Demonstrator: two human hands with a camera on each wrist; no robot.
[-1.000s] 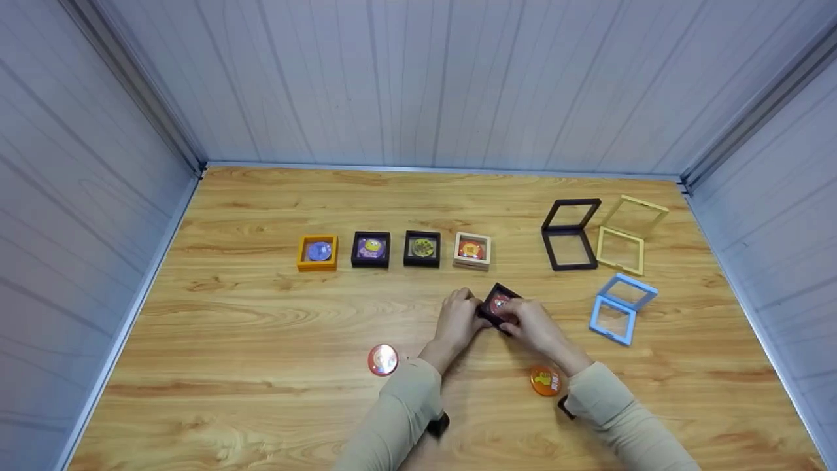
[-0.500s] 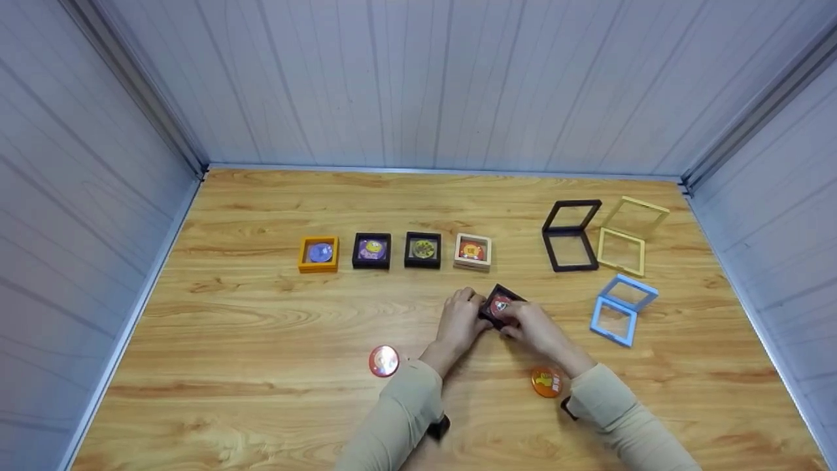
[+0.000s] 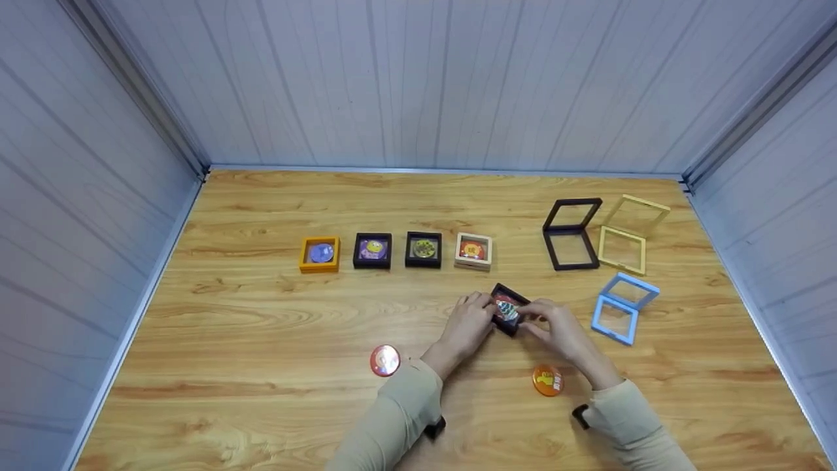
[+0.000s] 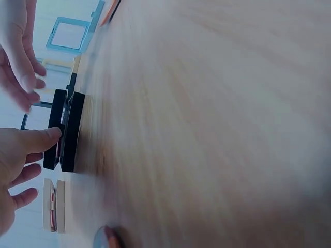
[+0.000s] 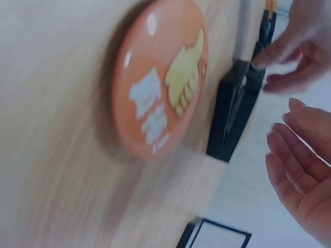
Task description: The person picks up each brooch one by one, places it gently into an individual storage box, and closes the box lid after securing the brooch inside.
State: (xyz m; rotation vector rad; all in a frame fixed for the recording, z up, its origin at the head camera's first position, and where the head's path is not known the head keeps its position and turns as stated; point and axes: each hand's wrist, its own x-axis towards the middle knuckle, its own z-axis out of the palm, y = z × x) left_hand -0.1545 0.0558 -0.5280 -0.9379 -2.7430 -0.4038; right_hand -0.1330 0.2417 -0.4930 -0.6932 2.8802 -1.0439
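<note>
A small black display frame (image 3: 512, 293) lies askew on the table in front of me, a red badge with a white and green figure (image 3: 507, 311) showing through its window. In the left wrist view its two halves (image 4: 75, 134) stand nearly together, a narrow gap between them. My left hand (image 3: 465, 327) holds the frame's left side, the thumb on its edge. On the right, my right hand (image 3: 563, 332) is beside the frame; in the right wrist view its fingers (image 5: 295, 170) are loosely extended and apart from the frame, holding nothing.
Behind stand filled frames in a row: orange (image 3: 320, 266), two black (image 3: 373, 264) and cream (image 3: 473, 263). Opened frames, black (image 3: 575, 267), yellow (image 3: 622, 267) and blue (image 3: 613, 336), are at right. An orange badge (image 3: 548, 380) and a red-rimmed badge (image 3: 385, 360) lie nearer.
My right hand has drawn back to the right, off the black frame's window, and the badge inside shows more fully. My left hand has shifted slightly right along the frame.
</note>
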